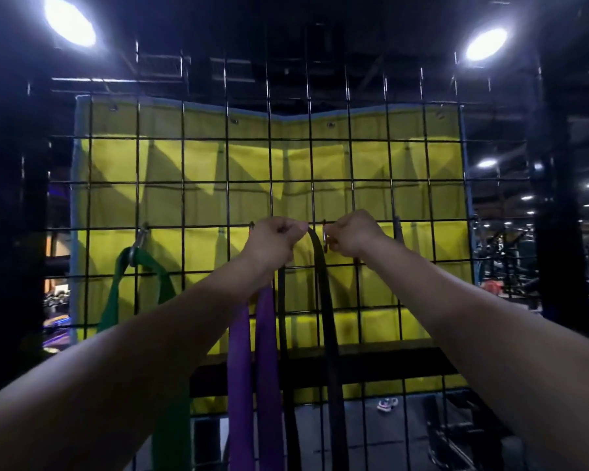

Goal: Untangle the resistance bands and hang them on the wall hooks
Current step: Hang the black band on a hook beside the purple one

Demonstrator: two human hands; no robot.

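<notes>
A dim gym, seen from a head camera looking slightly up at a black wire grid (184, 181) that fills most of the view. A yellow mat (201, 158) hangs behind the grid. Two bright ceiling lights glare from the upper corners, and exercise machines sit in shadow far to the right.

Both of the person's bare forearms reach up from the bottom corners to one horizontal wire at mid-height.

A green band (111, 300) already hangs at the left from a metal hook (140, 237) clipped to that wire, its loop trailing down out of view. It looks finished.

A purple band (252, 368) hangs straight down in two flat strands from below the left hand (274, 241). That hand is a closed fist, apparently gripping the top of the purple band, and probably one strand of a black band (327, 317) too, though the fingers hide the exact hold.

The black band arches over between the two hands and falls in two thin strands beside the purple one.

The right hand (352, 234) is curled, pinching a small metal clip (325, 237) on the wire, just beside the top of the black band.

By my reading, one band is hung, the black one is about to go on its clip, and the purple one remains.
</notes>
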